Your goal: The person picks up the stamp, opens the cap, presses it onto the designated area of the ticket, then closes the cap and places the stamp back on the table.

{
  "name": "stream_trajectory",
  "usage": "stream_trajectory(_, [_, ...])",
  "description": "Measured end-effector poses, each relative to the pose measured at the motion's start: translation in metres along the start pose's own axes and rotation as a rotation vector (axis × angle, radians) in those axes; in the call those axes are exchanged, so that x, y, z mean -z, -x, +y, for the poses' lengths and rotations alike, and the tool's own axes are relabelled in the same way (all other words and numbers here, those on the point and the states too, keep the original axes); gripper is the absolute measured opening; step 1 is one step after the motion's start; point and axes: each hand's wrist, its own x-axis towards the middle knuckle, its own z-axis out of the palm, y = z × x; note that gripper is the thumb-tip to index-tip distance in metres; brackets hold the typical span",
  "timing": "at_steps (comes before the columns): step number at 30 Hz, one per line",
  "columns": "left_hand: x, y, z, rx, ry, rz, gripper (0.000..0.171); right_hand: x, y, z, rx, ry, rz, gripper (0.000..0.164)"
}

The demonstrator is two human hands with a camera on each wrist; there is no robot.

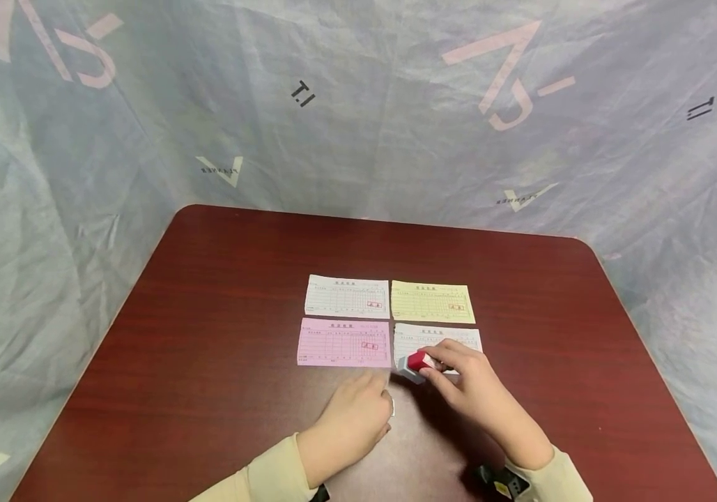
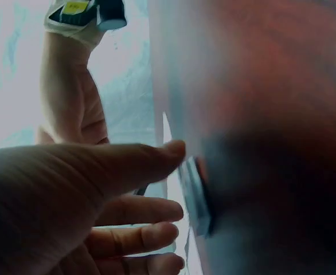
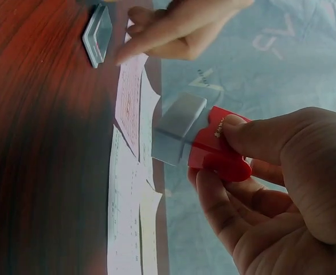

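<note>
My right hand (image 1: 467, 376) pinches a stamp (image 3: 219, 143) by its red handle, between thumb and fingers. A translucent grey block forms the stamp's other end, tilted over the lower left corner of the near right white slip (image 1: 411, 338), which the hand partly covers. My left hand (image 1: 353, 411) is low over the table just below the pink slip (image 1: 327, 343), fingers loosely extended. By its fingertips lies a small flat case (image 3: 97, 37) with a clear rim, mostly hidden by that hand in the head view.
Behind the near pair lie another white slip (image 1: 333, 298) and a yellow slip (image 1: 423, 303). Small red boxed marks show on the pink, yellow and far white slips. The dark red table (image 1: 207, 314) is bordered by hanging grey printed fabric (image 1: 364, 139).
</note>
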Motion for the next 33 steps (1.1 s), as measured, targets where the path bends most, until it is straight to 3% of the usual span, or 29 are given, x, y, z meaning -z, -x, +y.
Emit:
stream_trajectory(9, [-0.009, -0.001, 0.0, -0.017, -0.055, 0.038, 0.028, 0.002, 0.002, 0.003, 0.001, 0.016, -0.001, 0.023])
stream_trajectory(14, [-0.009, -0.001, -0.001, -0.037, -0.066, 0.064, 0.011, 0.002, 0.001, 0.002, 0.009, 0.002, 0.006, 0.024])
stream_trajectory(18, [-0.009, -0.002, -0.002, -0.05, -0.047, 0.059, 0.012, 0.003, 0.002, 0.002, 0.001, -0.016, 0.011, 0.024])
stream_trajectory(26, [0.001, -0.003, -0.012, -0.026, 0.17, 0.052, 0.02, 0.003, 0.004, 0.001, 0.0, -0.036, 0.026, 0.025])
stream_trajectory(30, [0.003, -0.004, -0.02, -0.045, 0.32, 0.14, 0.026, 0.005, 0.003, 0.0, 0.01, -0.029, 0.024, 0.025])
stream_trajectory(33, [0.002, -0.003, -0.024, -0.08, 0.418, 0.23, 0.015, 0.006, 0.001, -0.002, 0.011, -0.039, 0.021, 0.025])
